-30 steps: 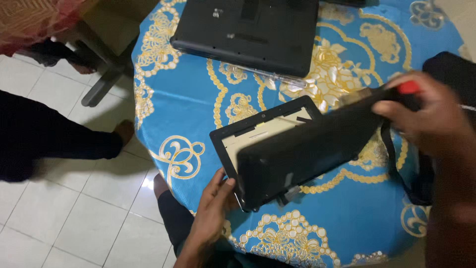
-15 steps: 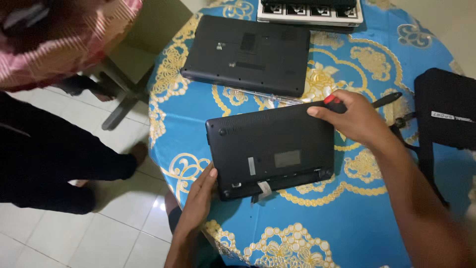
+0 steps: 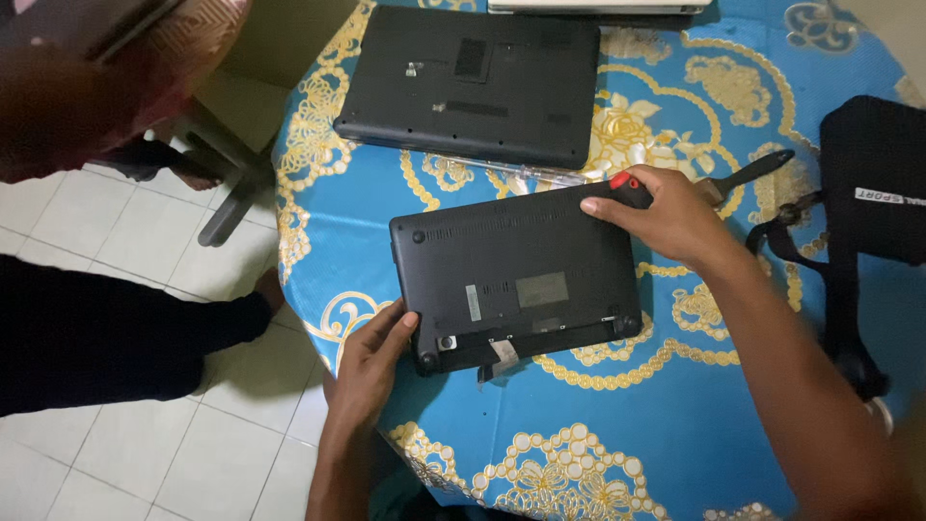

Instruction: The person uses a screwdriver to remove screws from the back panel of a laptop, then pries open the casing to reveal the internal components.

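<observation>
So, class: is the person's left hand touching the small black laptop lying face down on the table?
Touching. The head view shows the left hand with its thumb laid on the small black laptop's underside at the near left corner, its fingers at that edge, no gap visible.

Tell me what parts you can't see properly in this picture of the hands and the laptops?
- Head view: the small laptop lies bottom up, so its screen and keys are hidden.
- The right hand covers most of the red-handled tool; its shaft barely shows.
- The left hand covers the laptop's near corner.
- The white thing at the top is cut off by the edge.
- The black bag is cut off at the right edge.
</observation>
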